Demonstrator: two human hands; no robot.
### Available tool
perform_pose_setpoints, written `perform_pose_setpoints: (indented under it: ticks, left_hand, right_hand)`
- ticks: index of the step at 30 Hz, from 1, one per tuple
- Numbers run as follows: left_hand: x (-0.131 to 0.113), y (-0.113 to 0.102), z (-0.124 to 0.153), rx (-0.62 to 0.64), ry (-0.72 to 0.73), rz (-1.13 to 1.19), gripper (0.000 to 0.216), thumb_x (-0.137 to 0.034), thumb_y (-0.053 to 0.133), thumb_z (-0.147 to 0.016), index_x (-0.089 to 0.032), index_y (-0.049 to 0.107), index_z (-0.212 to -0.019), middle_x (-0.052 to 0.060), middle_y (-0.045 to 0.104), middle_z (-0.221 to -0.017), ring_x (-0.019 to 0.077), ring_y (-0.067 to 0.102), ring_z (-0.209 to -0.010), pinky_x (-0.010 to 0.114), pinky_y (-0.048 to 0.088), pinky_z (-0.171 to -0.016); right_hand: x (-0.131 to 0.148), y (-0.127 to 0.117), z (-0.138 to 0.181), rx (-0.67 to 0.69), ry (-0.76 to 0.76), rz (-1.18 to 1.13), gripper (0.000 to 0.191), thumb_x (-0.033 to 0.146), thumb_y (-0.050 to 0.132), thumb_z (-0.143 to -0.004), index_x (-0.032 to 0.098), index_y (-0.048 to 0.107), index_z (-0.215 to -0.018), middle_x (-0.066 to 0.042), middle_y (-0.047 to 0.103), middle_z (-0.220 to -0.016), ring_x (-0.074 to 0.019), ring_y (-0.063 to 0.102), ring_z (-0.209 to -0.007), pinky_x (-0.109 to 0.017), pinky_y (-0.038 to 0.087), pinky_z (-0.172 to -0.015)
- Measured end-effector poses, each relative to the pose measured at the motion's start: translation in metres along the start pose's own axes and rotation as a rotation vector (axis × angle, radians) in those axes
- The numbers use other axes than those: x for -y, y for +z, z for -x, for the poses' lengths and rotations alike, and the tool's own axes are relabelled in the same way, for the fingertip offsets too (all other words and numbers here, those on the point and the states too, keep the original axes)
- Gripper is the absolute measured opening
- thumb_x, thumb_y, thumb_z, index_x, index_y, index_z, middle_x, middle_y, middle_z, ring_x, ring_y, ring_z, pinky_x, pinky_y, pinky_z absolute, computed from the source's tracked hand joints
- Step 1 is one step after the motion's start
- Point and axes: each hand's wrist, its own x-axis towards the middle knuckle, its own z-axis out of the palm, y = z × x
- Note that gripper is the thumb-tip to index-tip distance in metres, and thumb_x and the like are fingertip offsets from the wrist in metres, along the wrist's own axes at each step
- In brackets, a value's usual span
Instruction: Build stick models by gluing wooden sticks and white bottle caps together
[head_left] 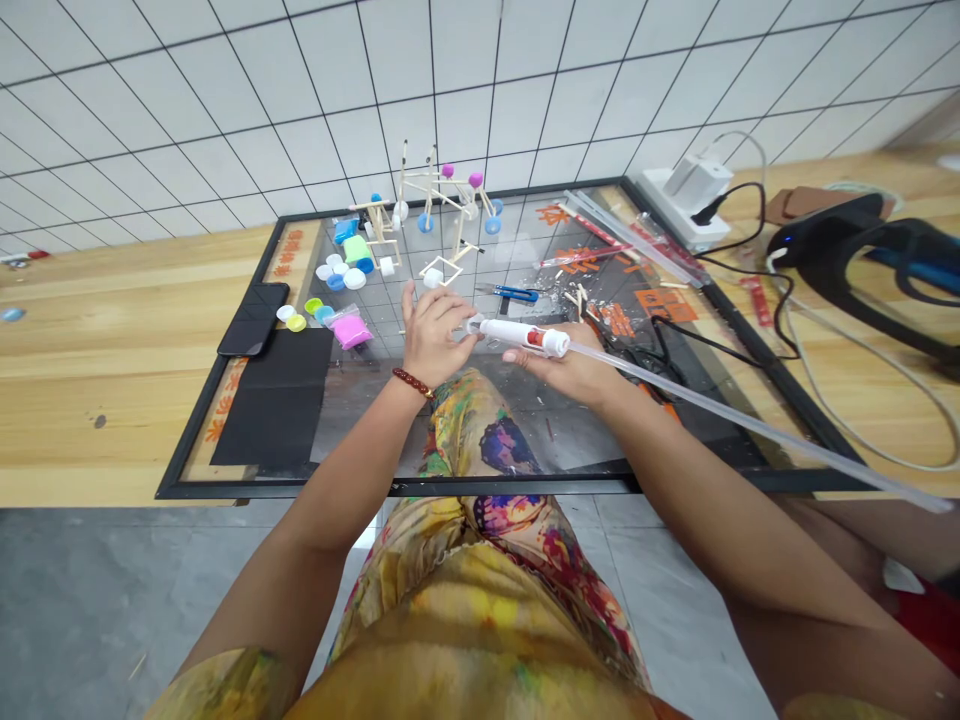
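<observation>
My right hand is wrapped round a white pen-shaped hot glue gun, and a long clear glue stick trails from its back end. The gun's nozzle points left at my left hand. Between that hand's thumb and fingers is a small whitish cap, close to the nozzle; whether the two touch I cannot tell. Just beyond my left fingers stands a stick frame with a white cap on it. Blue snips lie beyond the glue gun.
More stick models stand at the back. Loose bottle caps and a pink clay packet lie left, near a phone. Glue sticks, a power strip and cables occupy the right. The glass board has a black rim.
</observation>
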Motion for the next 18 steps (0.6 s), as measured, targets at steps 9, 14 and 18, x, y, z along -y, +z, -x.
perform_pose_setpoints:
  ticks: [9, 14, 18]
  left_hand:
    - [0.0013, 0.0007, 0.0003, 0.023, -0.001, -0.001, 0.017, -0.039, 0.077, -0.076, -0.026, 0.072, -0.087, 0.003, 0.076, -0.096, 0.0280, 0.064, -0.108, 0.060, 0.016, -0.122]
    - [0.0013, 0.0012, 0.0009, 0.022, 0.009, 0.016, 0.018, -0.041, 0.076, -0.077, -0.025, 0.072, -0.086, 0.003, 0.076, -0.095, 0.0281, 0.064, -0.108, 0.060, 0.017, -0.122]
    - [0.0012, 0.0008, 0.0008, 0.039, 0.001, 0.006, 0.019, -0.042, 0.075, -0.078, -0.026, 0.072, -0.087, 0.003, 0.075, -0.096, 0.0281, 0.064, -0.109, 0.060, 0.016, -0.122]
  right_hand:
    - [-0.0063, 0.0044, -0.0001, 0.003, 0.031, -0.216, 0.047, 0.062, 0.070, -0.074, 0.016, 0.075, -0.082, -0.004, 0.067, -0.066, -0.0193, 0.058, -0.063, -0.030, 0.043, -0.058]
    - [-0.0051, 0.0038, -0.0006, 0.012, 0.045, -0.280, 0.046, 0.059, 0.072, -0.072, 0.017, 0.076, -0.090, -0.005, 0.072, -0.075, -0.0212, 0.062, -0.068, -0.033, 0.047, -0.064]
    - [-0.0057, 0.0041, -0.0006, 0.004, 0.060, -0.274, 0.047, 0.060, 0.072, -0.072, 0.016, 0.076, -0.088, -0.006, 0.072, -0.075, -0.0221, 0.063, -0.069, -0.034, 0.048, -0.065]
